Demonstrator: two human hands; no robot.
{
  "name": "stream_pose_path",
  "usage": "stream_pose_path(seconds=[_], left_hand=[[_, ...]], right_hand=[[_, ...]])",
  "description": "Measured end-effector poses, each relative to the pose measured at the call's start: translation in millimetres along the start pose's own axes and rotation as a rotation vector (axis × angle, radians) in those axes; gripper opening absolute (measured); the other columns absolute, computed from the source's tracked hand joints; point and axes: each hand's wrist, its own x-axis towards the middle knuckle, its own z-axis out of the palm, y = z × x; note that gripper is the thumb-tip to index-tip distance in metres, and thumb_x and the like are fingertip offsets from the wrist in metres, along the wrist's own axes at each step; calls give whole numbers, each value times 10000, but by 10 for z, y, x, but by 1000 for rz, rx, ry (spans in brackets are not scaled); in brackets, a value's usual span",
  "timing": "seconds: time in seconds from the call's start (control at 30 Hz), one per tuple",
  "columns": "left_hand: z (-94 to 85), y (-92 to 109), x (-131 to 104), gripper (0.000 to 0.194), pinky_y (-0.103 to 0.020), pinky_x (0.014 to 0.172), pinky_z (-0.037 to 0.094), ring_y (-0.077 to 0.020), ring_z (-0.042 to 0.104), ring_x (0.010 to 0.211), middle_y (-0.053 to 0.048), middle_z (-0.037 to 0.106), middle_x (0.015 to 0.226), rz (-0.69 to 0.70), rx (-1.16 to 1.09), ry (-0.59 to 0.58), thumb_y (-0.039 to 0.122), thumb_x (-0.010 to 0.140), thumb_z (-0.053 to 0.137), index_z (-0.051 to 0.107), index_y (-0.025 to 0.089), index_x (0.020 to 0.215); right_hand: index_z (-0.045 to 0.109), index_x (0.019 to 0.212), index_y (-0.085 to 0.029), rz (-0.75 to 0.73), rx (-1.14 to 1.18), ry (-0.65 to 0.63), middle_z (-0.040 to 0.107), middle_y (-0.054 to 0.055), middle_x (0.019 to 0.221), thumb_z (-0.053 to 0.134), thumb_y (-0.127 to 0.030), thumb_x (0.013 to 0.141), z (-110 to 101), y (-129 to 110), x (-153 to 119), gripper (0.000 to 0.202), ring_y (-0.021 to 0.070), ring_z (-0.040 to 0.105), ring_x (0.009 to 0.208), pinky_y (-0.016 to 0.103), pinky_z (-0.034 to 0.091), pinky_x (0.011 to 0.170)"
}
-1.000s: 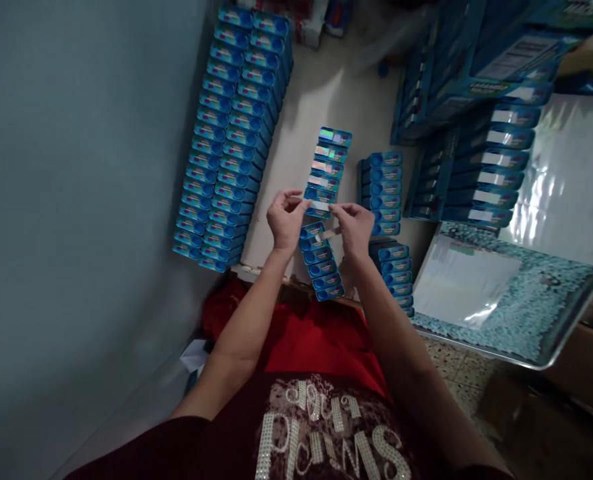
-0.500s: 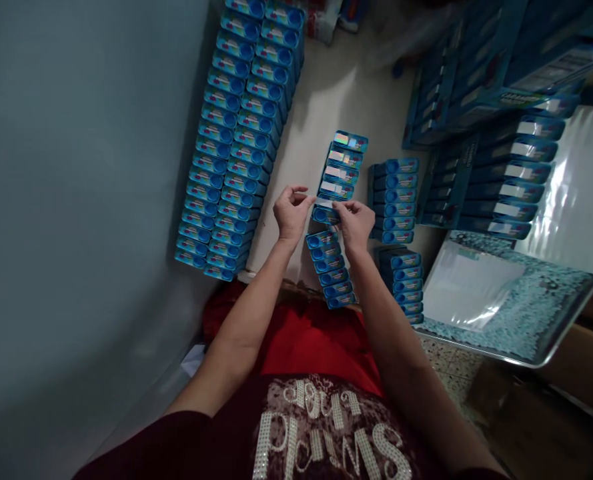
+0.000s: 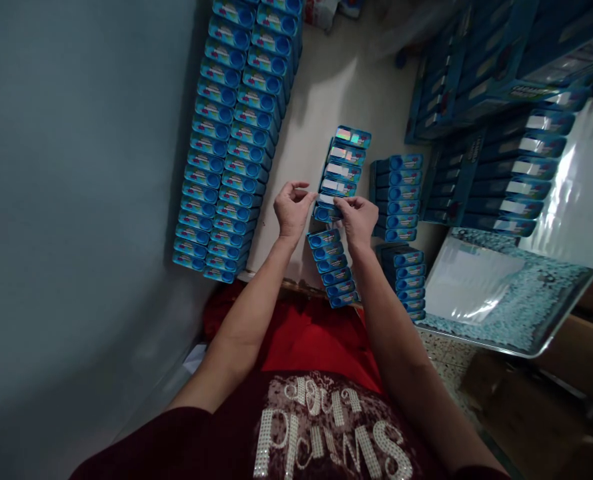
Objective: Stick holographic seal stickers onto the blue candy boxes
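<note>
Compared with the earliest frame, both hands have shifted slightly away from the body, bringing the white strip (image 3: 327,199) from the gap below the fifth box to over that box's face. It looked stretched taut just above the boxes then; now it lies against or very near the printed end, though actual contact is hard to confirm. The pale curled piece that dangled clearly beneath the right hand is now barely visible.

Thin, flat and narrow, the strip is a smooth rectangle with a slight sheen. Its long axis runs crosswise, one end toward each hand, the right end angled a little nearer the body. The right hand (image 3: 358,217) pinches its right end between thumb and finger. The left hand (image 3: 293,208) has its fingertips drawn together at the left end; whether they grip it cannot be told.

Beneath is the middle row (image 3: 347,172) of glossy blue boxes with rounded ends, standing on the pale, smooth surface (image 3: 296,140). Its four farther boxes bear shiny whitish strips lying crosswise too, the farthest glinting rainbow colours. The nearer row (image 3: 333,262) shows bare round blue spots, slanting toward the red cloth (image 3: 306,340).
</note>
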Motion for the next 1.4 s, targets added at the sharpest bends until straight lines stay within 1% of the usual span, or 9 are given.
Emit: stream_pose_path(seconds=[0.27, 0.5, 0.7, 0.8, 0.93, 1.03, 1.17, 1.27, 1.4], left_hand=[[75, -154, 92, 325, -228, 755, 538, -136, 693, 784, 1, 687, 792, -258, -135, -46, 175, 749, 887, 618, 186, 932], [188, -288, 55, 387, -199, 624, 460, -100, 612, 708, 14, 624, 883, -430, -93, 73, 302, 804, 894, 568, 198, 984], [-75, -79, -314, 252, -219, 788, 521, -146, 684, 874, -39, 704, 931, -147, 113, 148, 305, 876, 832, 634, 186, 976], [-219, 17, -618, 375, -214, 688, 530, -141, 703, 773, -60, 757, 931, -185, -7, -49, 534, 930, 750, 715, 180, 1049], [-235, 95, -807, 639, -226, 602, 542, -118, 687, 627, -74, 793, 947, -375, -230, -313, 625, 748, 883, 738, 155, 1156], [-202, 136, -789, 584, -211, 584, 533, -98, 659, 594, -58, 781, 841, -448, -312, -320, 542, 628, 971, 753, 135, 985], [-263, 171, -713, 441, -198, 566, 513, -86, 635, 567, -32, 747, 744, -456, -300, -249, 471, 652, 963, 716, 142, 811], [-351, 189, -606, 343, -197, 564, 505, -93, 636, 570, -13, 711, 687, -378, -174, -222, 398, 712, 929, 702, 151, 780], [-391, 220, -395, 258, -194, 539, 470, -99, 619, 546, 12, 656, 602, -238, 50, -211, 331, 755, 880, 691, 160, 722]], right_hand=[[620, 774, -206, 69, -86, 110, 636, -14, 737, 888, -501, 636, -37, 142, 140, 422, 180, 617, 738, 282, 498, 683], [543, 789, -223, 89, 76, 101, 558, -56, 723, 895, -521, 653, -82, 188, 88, 482, 137, 563, 684, 271, 488, 618], [440, 787, -273, 61, 263, 109, 399, -91, 642, 787, -707, 775, -240, -86, -147, 556, 106, 444, 560, 280, 511, 504], [416, 785, -279, 47, 289, 67, 386, -90, 645, 765, -750, 779, -231, -188, -218, 587, 102, 436, 561, 273, 519, 502], [406, 781, -281, 35, 328, 3, 397, -86, 655, 759, -773, 773, -148, -254, -277, 606, 108, 455, 570, 277, 511, 503], [404, 760, -281, 72, 363, -33, 380, -103, 606, 791, -748, 755, -139, -287, -326, 606, 95, 406, 510, 265, 459, 473], [519, 833, -252, 130, 432, -101, 515, -106, 625, 925, -543, 641, -248, -271, -431, 535, 90, 481, 509, 242, 443, 502], [578, 886, -234, 134, 415, -101, 630, -80, 687, 938, -393, 564, -296, -186, -500, 508, 122, 595, 586, 252, 484, 569], [566, 824, -234, 89, 293, 8, 661, -56, 708, 869, -372, 608, -172, -52, -464, 397, 153, 637, 649, 276, 497, 624]])
